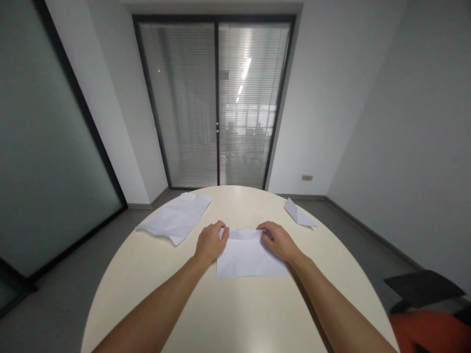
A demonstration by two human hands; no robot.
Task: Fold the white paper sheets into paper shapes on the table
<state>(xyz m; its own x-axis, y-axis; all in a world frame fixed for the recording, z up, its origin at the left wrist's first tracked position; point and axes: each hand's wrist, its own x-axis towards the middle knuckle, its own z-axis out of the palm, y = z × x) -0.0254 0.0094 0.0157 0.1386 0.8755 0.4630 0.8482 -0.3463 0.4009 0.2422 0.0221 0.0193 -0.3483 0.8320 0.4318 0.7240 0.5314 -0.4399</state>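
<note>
A white sheet of paper (250, 260) lies in front of me on the table, with a narrow strip folded along its far edge. My left hand (212, 241) pinches the far left corner between thumb and fingers. At the far right corner, my right hand (278, 240) grips the same sheet, its fingers curled over the folded strip. Parts of both side edges are hidden under my hands. Beyond my left hand rests a larger creased paper sheet (180, 215). A small folded paper piece (299, 214) sits past my right hand, close to the table's edge.
The pale round table (235, 314) spreads beneath my forearms. An orange and black chair (429, 328) stands at the lower right. Behind the table are glass doors with blinds (180, 108), and a frosted glass panel (44, 147) is on the left.
</note>
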